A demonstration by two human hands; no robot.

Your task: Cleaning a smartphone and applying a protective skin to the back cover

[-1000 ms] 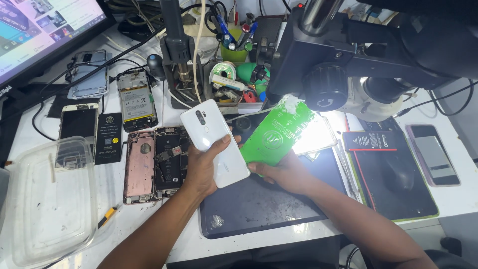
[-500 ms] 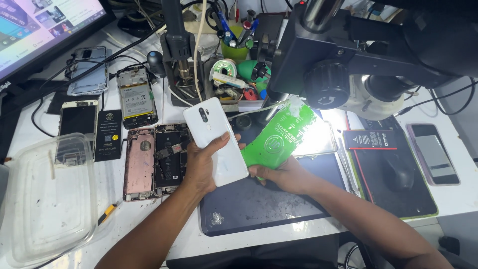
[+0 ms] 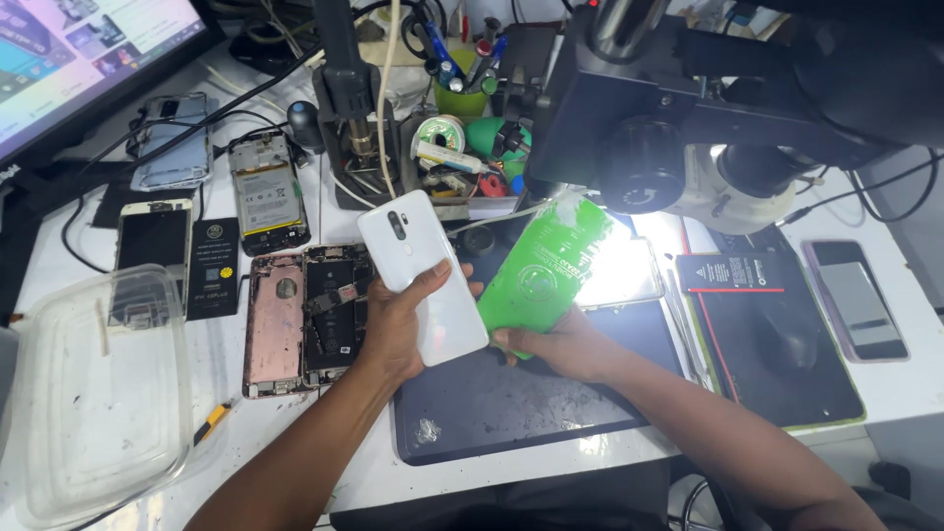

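Left hand [image 3: 393, 329]: fingers [image 3: 444, 278] wrapped over white phone [image 3: 421, 275], back side up, tilted, raised above dark mat [image 3: 492, 408]. Right hand [image 3: 560, 349]: fingers pinched on lower edge of green film sheet [image 3: 541, 275], just beside phone, below microscope [image 3: 688, 128].

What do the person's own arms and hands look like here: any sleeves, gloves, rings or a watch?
Both forearms are bare as far as the frame shows, with no sleeve in view. The left hand and right hand wear no gloves. No ring, watch or wristband shows on either.
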